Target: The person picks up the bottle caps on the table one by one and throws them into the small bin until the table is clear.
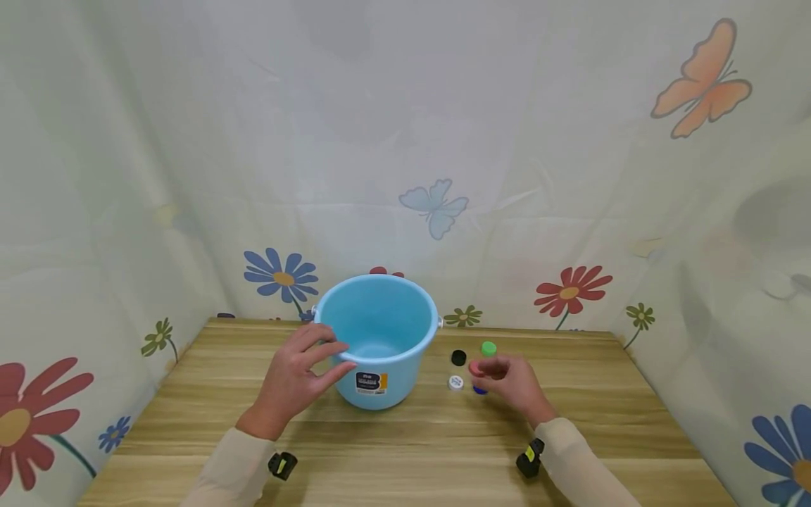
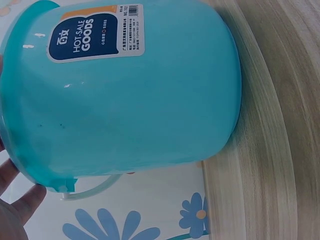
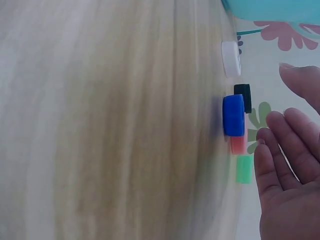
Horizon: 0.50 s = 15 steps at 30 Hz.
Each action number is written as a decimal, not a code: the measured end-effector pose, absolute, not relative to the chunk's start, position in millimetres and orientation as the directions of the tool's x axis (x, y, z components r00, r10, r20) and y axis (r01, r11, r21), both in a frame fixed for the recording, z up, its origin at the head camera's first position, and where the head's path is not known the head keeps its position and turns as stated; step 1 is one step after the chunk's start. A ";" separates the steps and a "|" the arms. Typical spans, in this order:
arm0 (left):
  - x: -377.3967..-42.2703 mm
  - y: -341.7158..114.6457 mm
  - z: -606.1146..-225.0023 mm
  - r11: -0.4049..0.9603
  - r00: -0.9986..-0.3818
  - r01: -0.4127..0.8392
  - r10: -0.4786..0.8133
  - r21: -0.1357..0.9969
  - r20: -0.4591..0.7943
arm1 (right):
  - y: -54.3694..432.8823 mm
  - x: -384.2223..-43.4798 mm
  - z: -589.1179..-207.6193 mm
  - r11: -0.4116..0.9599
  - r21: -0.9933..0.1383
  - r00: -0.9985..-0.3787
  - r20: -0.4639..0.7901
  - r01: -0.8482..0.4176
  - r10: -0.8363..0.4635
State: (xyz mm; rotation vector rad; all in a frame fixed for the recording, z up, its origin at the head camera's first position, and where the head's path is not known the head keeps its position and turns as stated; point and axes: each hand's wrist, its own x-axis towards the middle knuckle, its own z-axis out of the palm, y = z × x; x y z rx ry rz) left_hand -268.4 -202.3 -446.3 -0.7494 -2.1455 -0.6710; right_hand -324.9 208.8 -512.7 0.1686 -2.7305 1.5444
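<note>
A light blue bucket (image 1: 374, 387) stands upright on the wooden table, its label facing me. My left hand (image 1: 298, 373) holds its near-left rim, with fingers over the edge and the thumb outside. In the left wrist view, fingertips touch the rim of the bucket (image 2: 130, 110) beside the handle mount. My right hand (image 1: 514, 384) hovers over bottle caps with bent, parted fingers and nothing in them. Around it lie a black cap (image 1: 459, 358), a green cap (image 1: 488, 348), a white cap (image 1: 455, 383), a red cap (image 1: 475, 368) and a blue cap (image 3: 233, 115). Fingers partly hide the red and blue ones in the head view.
The wooden table (image 1: 405, 458) ends at a pale curtain (image 1: 355, 141) printed with flowers and butterflies, which also hangs at both sides. A black strap device (image 1: 281, 465) sits at the left wrist, another such device (image 1: 529, 458) at the right.
</note>
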 end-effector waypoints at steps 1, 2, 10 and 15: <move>-268.1 -202.3 -445.8 0.691 -0.546 0.688 0.294 0.220 0.785 | 209.5 -325.0 -513.9 0.515 -0.852 -0.995 0.049 -0.090 -0.092; -267.8 -202.1 -445.3 0.691 -0.547 0.688 0.294 0.221 0.784 | 210.1 -325.1 -515.0 0.518 -0.851 -0.995 0.048 -0.089 -0.092; -266.7 -201.6 -443.7 0.692 -0.548 0.688 0.296 0.220 0.782 | 213.6 -323.7 -517.6 0.562 -0.823 -0.995 0.042 -0.086 -0.090; -267.6 -201.7 -444.7 0.695 -0.538 0.689 0.300 0.206 0.788 | 214.7 -322.5 -516.8 0.582 -0.809 -0.995 0.037 -0.085 -0.093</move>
